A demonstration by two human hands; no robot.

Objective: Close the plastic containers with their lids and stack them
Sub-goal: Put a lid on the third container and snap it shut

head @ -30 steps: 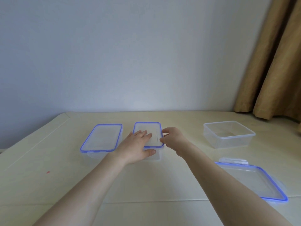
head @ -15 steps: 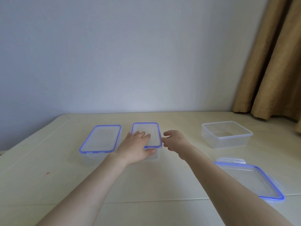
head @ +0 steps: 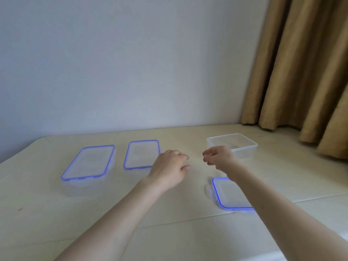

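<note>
A loose clear plastic lid with blue rim [head: 230,194] lies nearest on the cream table [head: 188,232], toward its right edge. Left hand [head: 169,169] and right hand [head: 219,157] hover mid-table, fingers loosely curled, holding nothing. Farther back, two lidded clear containers [head: 88,162] [head: 142,154] sit left; an open clear plastic container [head: 237,143] sits right.

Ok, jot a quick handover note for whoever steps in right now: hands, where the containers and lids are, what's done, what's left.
Left hand: over the table, fingers loosely curled, holding nothing.
Right hand: raised in front of the open container, holding nothing.
Two lidded containers sit side by side at left: the larger and the smaller.
The loose lid lies flat on the table, nearer than the open container, partly under the right forearm.
Done: two closed.
Left: lid the third, then stack all three.
</note>
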